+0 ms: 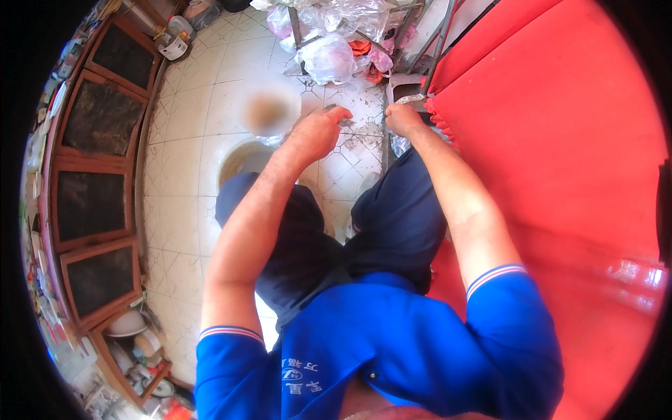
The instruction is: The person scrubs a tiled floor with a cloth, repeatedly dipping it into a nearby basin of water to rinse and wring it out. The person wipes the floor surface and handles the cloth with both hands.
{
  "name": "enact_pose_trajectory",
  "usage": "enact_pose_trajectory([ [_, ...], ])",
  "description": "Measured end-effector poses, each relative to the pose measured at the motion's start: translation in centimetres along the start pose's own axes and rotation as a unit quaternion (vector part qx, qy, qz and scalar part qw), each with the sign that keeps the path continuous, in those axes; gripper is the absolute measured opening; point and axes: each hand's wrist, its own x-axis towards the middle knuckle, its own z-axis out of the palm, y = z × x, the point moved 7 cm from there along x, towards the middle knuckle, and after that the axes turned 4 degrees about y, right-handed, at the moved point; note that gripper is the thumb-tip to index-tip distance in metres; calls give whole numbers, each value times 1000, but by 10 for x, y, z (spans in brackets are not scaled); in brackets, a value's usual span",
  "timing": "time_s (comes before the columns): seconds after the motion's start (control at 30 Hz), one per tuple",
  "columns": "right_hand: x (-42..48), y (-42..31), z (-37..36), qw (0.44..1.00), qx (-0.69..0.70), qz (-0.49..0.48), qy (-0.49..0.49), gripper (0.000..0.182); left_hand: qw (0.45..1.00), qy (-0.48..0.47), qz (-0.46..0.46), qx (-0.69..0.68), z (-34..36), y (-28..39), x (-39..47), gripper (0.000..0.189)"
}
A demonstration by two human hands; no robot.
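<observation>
My left hand (323,128) is curled above the tiled floor, fingers bent around a small dark object (346,123) that is mostly hidden. To its right, my right hand (403,119) makes a loose fist beside the red cloth; whether anything is inside it is hidden. A pale mottled strip (410,98) shows just beyond that fist. Left of my left hand is a blurred round container (270,110) with brown contents. Nearer my left knee stands a wide tub (231,163), partly covered by my leg. Dark scraps (359,142) litter the tiles between my hands.
A metal rack (295,31) ahead holds bunched plastic bags (331,58). Red cloth (551,157) covers a large surface on my right. A wooden cabinet with dark panels (94,205) runs along the left, its top crowded. Plastic jugs (181,29) stand at the far left.
</observation>
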Motion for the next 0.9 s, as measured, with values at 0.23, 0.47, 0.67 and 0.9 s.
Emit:
enact_pose_trajectory([
  [0.23, 0, -1, -7, 998, 46, 8, 49, 23, 1000, 2, -17, -8, 4, -3, 2, 17],
  [0.47, 1, 5, -7, 998, 28, 17, 50, 20, 1000, 17, -3, 14, 5, -4, 4, 15],
  [0.67, -5, -6, -15, 998, 14, 41, 34, 27, 998, -62, -27, 20, 11, 1, -3, 23],
  [0.9, -6, -3, -12, 999, 27, 39, 4, 34, 999, -46, -9, 22, 12, -5, -4, 26],
])
